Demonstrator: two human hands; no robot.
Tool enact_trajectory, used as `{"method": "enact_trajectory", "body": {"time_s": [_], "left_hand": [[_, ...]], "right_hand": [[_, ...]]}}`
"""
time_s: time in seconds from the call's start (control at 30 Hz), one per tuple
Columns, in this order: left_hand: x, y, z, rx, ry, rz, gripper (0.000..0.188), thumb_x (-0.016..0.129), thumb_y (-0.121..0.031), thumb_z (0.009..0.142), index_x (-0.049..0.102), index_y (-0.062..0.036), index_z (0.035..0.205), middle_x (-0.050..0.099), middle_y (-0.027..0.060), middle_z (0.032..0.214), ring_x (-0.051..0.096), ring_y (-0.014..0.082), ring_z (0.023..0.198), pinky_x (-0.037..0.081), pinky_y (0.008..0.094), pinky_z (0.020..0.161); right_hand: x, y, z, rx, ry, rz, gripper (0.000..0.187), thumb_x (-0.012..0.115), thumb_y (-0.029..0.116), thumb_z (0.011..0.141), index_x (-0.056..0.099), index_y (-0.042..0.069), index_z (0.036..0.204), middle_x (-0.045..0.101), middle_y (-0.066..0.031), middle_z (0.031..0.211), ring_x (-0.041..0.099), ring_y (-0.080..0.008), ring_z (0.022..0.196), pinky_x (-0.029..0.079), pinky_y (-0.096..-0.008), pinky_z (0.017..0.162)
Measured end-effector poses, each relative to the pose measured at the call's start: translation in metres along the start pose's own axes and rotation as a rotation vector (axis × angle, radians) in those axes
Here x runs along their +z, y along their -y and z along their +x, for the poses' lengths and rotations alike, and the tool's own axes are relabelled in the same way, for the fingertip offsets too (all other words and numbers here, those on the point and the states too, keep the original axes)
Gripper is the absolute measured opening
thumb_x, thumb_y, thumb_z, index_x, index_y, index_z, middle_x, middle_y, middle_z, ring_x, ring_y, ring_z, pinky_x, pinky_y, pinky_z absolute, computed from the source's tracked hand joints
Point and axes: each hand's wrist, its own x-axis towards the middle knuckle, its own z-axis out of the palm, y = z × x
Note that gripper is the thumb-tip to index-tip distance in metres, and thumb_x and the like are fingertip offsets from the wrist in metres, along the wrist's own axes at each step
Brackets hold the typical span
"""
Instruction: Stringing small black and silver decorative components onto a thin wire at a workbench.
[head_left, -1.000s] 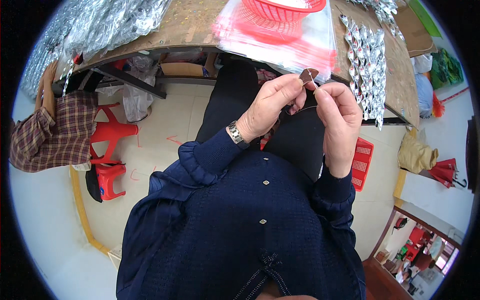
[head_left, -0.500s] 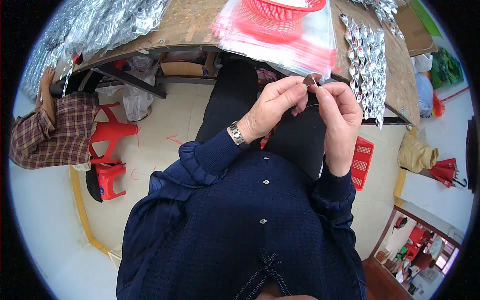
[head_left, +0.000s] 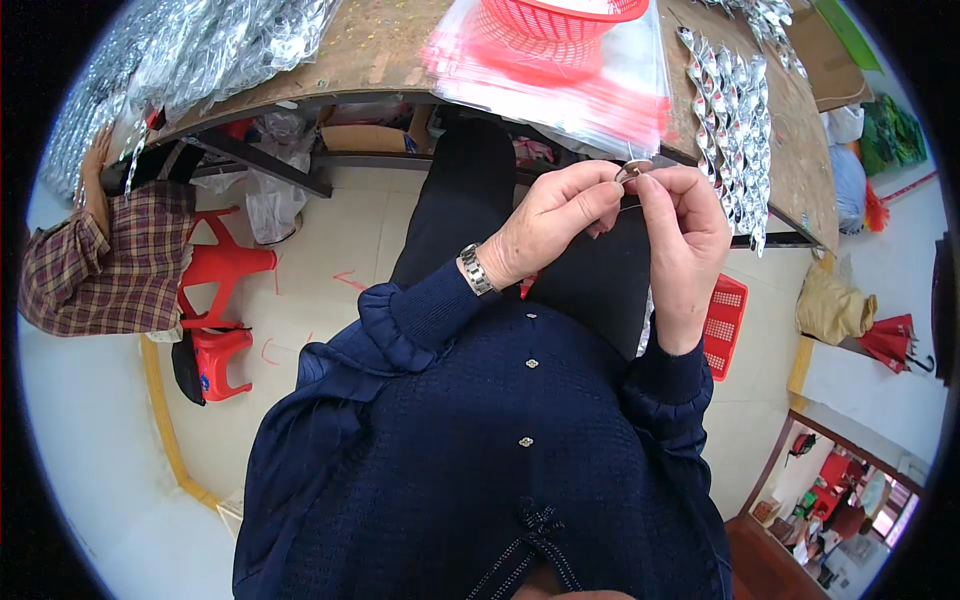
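Both my hands meet above my lap, just in front of the table edge. My left hand (head_left: 560,218), with a metal watch on its wrist, is closed in a pinch on a small dark brown, shiny piece (head_left: 632,172). My right hand (head_left: 688,235) pinches at the same spot, thumb against index finger, on a thin pale string (head_left: 629,208). A length of this string runs between the two hands below the fingers. The fingertips partly cover the small piece, so its exact kind cannot be made out.
On the table (head_left: 385,45) lie red-edged clear plastic bags (head_left: 615,105) under a red basket (head_left: 565,30). Twisted silver strips (head_left: 735,130) lie right; silver wrapped bundles (head_left: 240,50), left. A co-worker (head_left: 110,265) sits beside red stools (head_left: 225,262). A red crate (head_left: 725,325) stands on the floor.
The small brown piece has turned between my fingertips and shows less of its face. My hands have shifted slightly right and toward me, and the right fingertips are closer to the left.
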Motion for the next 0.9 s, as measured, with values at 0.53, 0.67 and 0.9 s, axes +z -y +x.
{"method": "enact_trajectory", "body": {"time_s": [0.53,0.67,0.9], "left_hand": [[0.005,-0.004,-0.003,0.020,0.064,0.146,0.029,0.048,-0.023,0.097,0.054,0.0001,0.112,0.053,-0.0001,0.081,0.049,0.0079,0.074,0.042,0.0226,0.069],[0.007,-0.002,-0.003,0.001,0.100,0.118,0.029,0.047,-0.024,0.097,0.055,0.0006,0.110,0.053,0.0000,0.081,0.049,0.0084,0.075,0.042,0.0232,0.069],[0.008,-0.010,0.000,0.027,0.047,0.007,0.032,0.047,-0.028,0.097,0.057,-0.0003,0.111,0.057,0.0012,0.085,0.050,0.0076,0.078,0.043,0.0229,0.071]], "right_hand": [[-0.011,0.010,-0.002,0.037,0.024,-0.070,0.004,0.061,0.003,0.087,0.061,0.001,0.089,0.061,0.0016,0.077,0.051,-0.0025,0.066,0.040,-0.0170,0.060],[-0.017,0.007,-0.002,0.064,0.081,0.033,0.008,0.060,0.004,0.088,0.063,0.001,0.094,0.062,0.0006,0.079,0.054,-0.0035,0.071,0.042,-0.0177,0.065],[-0.023,0.008,-0.005,0.124,0.143,0.157,0.006,0.062,0.004,0.087,0.064,0.002,0.092,0.060,0.0037,0.078,0.050,-0.0016,0.070,0.038,-0.0159,0.063]]}}
